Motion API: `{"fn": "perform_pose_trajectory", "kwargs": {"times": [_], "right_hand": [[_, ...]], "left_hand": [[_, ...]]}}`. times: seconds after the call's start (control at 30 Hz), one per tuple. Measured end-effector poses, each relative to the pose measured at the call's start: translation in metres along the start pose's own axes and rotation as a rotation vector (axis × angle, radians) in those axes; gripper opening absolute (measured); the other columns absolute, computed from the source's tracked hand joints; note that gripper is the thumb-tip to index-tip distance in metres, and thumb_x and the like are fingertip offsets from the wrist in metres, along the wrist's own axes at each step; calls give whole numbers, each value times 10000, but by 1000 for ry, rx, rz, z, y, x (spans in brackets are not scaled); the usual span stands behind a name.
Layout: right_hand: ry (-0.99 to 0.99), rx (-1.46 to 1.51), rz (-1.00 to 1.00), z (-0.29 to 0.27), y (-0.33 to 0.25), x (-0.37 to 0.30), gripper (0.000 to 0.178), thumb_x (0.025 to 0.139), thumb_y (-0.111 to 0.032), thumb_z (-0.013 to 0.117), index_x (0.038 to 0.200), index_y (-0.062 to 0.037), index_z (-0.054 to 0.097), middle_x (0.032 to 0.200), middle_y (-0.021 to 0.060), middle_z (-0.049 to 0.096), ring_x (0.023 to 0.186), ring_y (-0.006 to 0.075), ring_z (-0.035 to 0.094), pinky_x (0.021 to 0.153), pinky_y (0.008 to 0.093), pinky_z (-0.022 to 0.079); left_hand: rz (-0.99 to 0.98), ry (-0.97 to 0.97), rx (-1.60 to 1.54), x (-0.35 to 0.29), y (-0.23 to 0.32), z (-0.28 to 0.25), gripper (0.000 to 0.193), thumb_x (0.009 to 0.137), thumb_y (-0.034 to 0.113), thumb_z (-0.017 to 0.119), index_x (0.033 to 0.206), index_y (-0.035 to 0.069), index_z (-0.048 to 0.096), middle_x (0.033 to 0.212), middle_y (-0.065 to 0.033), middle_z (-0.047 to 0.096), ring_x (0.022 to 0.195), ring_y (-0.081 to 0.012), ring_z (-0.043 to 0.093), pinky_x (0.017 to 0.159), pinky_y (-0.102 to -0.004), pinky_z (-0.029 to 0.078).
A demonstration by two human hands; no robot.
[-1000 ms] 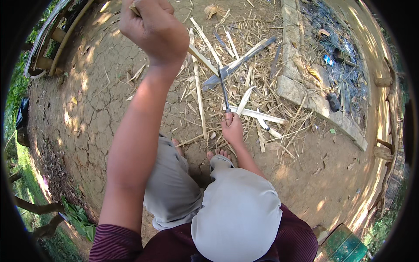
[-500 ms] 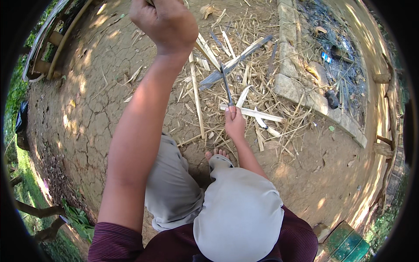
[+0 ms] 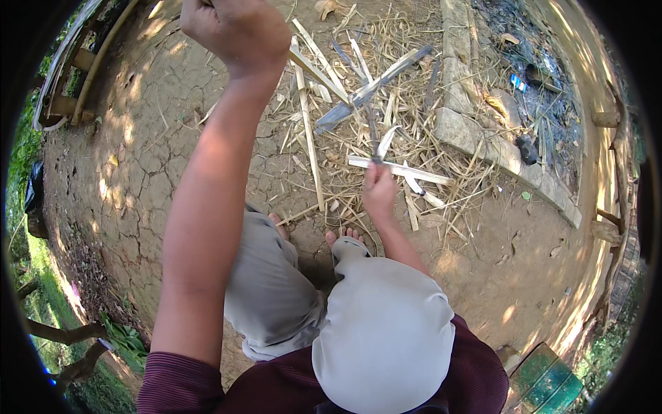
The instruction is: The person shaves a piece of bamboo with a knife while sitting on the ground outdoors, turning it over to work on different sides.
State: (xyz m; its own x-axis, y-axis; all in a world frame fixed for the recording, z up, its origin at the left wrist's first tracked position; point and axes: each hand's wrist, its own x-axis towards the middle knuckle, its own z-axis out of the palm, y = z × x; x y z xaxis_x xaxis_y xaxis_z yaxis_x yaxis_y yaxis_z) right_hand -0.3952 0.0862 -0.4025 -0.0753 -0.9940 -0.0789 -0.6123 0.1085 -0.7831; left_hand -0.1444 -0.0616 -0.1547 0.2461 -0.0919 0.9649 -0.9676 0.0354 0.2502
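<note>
My left hand is raised at the top, its fingers closed around a pale split bamboo strip. That strip slants down to the right, and its lower end meets a weathered grey piece of bamboo on the ground. In my right hand is a knife, held by the handle with its narrow dark blade pointing away from me. The blade is smeared by motion, and its tip is near the strip's lower end. Below it, a pale flat strip lies across the shavings.
Shavings and split strips litter the cracked earth ahead of my bare feet. A low stone edging bounds an ashy patch at the right. A bamboo structure stands far left, and a green wooden piece lies near right.
My left hand has shifted left with the strip. My right hand has moved slightly right and nearer, and the knife blade now stands more upright in the picture and is blurred.
</note>
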Motion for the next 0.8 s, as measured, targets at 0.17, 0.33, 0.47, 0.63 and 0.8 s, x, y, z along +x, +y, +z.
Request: {"fn": "perform_pose_trajectory", "kwargs": {"times": [0.17, 0.33, 0.47, 0.63, 0.8], "right_hand": [[-162, -111, 213, 31, 28, 8, 535, 1007, -425, 549, 818, 66, 643, 805, 322, 661, 800, 511, 655, 714, 553, 518], [-248, -76, 313, 17, 37, 10, 587, 1018, -470, 531, 833, 72, 663, 693, 270, 633, 684, 471, 643, 637, 519, 490], [-88, -2, 38, -34, -41, 21, 590, 1042, -500, 508, 787, 22, 610, 599, 73, 552, 489, 142, 540, 467, 346, 430], [138, 700, -388, -54, -114, 16, 487, 1048, -481, 508, 919, -13, 542, 598, 1, 503, 509, 92, 488, 465, 261, 384], [-73, -169, 39, 31, 56, -5, 565, 1040, -482, 486, 873, 39, 625, 682, 228, 642, 625, 395, 658, 567, 468, 507]], "left_hand": [[-597, -145, -921, 13, 21, -11, 115, 907, -12, 559, 823, 38, 499, 736, -47, 453, 623, -168, 475, 520, -322, 350], [-577, -79, -1023, 7, 23, -4, 166, 919, -18, 519, 768, 35, 473, 709, -44, 411, 585, -140, 431, 504, -326, 312], [63, -6, -309, 10, -9, 8, 162, 789, -104, 603, 802, 20, 498, 735, -104, 428, 671, -277, 466, 595, -395, 368], [127, -66, 125, 7, -5, -11, 166, 791, -92, 618, 871, 35, 546, 827, -131, 517, 750, -308, 530, 633, -427, 401], [-211, -90, -293, -2, 13, -8, 192, 966, 108, 488, 785, 54, 448, 668, -26, 432, 567, -148, 412, 506, -334, 326]]}}
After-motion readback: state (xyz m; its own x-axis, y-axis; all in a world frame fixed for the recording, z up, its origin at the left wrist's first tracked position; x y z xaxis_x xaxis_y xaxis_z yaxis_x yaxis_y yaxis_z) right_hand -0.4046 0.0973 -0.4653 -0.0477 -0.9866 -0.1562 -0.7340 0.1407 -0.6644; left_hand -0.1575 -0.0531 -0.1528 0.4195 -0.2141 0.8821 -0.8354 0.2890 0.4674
